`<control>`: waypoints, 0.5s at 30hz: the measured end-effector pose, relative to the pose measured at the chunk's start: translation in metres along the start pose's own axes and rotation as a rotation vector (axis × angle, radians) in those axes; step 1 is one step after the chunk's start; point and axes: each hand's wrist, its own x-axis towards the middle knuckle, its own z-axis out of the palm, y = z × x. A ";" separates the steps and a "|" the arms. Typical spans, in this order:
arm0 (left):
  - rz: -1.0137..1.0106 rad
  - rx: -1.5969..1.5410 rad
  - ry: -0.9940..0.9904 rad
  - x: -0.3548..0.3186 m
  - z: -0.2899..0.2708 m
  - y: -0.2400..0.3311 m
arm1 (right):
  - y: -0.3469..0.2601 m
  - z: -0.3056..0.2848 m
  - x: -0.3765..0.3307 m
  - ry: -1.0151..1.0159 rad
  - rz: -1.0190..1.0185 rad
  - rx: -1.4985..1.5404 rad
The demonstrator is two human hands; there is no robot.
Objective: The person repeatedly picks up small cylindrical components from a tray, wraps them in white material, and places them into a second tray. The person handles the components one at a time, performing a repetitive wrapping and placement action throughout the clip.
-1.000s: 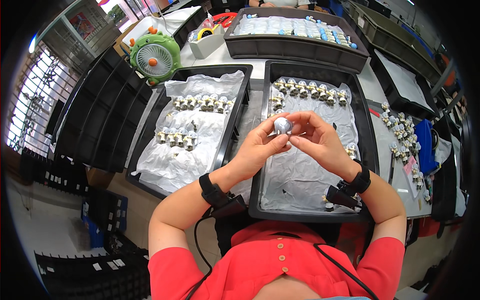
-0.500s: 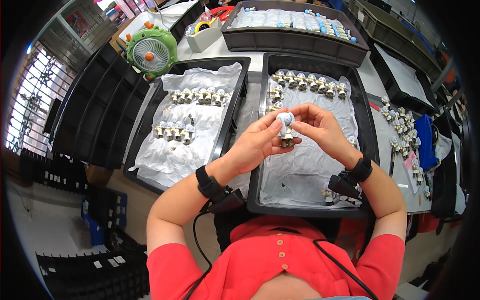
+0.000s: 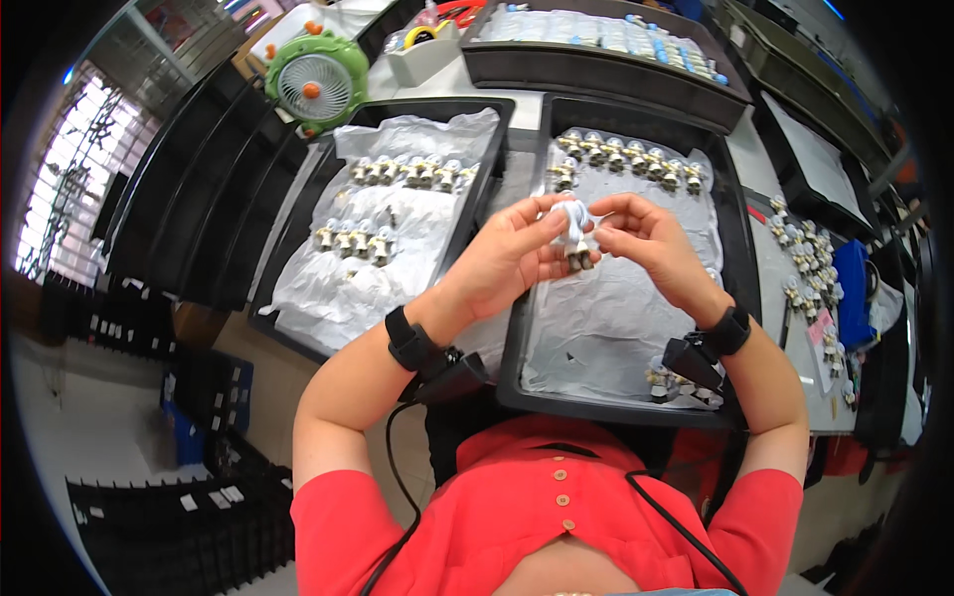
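A small toy figurine [image 3: 573, 221] with pale blue-grey hair, a whitish body and dark feet is held up over the right-hand tray. My left hand [image 3: 505, 253] is closed on it, thumb at the head and fingers behind the body. On the figurine's other side, the thumb and fingertips of my right hand [image 3: 646, 243] pinch at the edge of the hair. Just what those fingertips grip is partly hidden. Beneath both hands lies a black tray [image 3: 509, 372] lined with white paper. A row of similar figurines [image 3: 636, 157] stands along its far end, with a few more at its near right corner.
To the left, another paper-lined black tray [image 3: 502, 134] bears two rows of figurines. A green fan [image 3: 316, 84] stands behind it. Across the back sits a large grey bin [image 3: 596, 74] of figurines. Many loose figurines [image 3: 810, 263] lie on the right table beside a blue bin [image 3: 852, 283].
The figurine has turned and tilted slightly in my hands. My right fingertips have shifted to the outer side of its hair. The whole view has shifted a little.
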 end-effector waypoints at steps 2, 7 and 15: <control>0.071 0.077 0.076 -0.003 -0.004 0.018 | 0.001 -0.004 -0.003 0.027 -0.037 -0.019; 0.130 0.763 0.251 -0.037 -0.018 0.082 | -0.001 -0.004 -0.004 0.054 -0.034 -0.066; -0.155 1.772 0.507 -0.056 -0.125 0.085 | -0.002 -0.002 0.000 0.019 -0.042 -0.124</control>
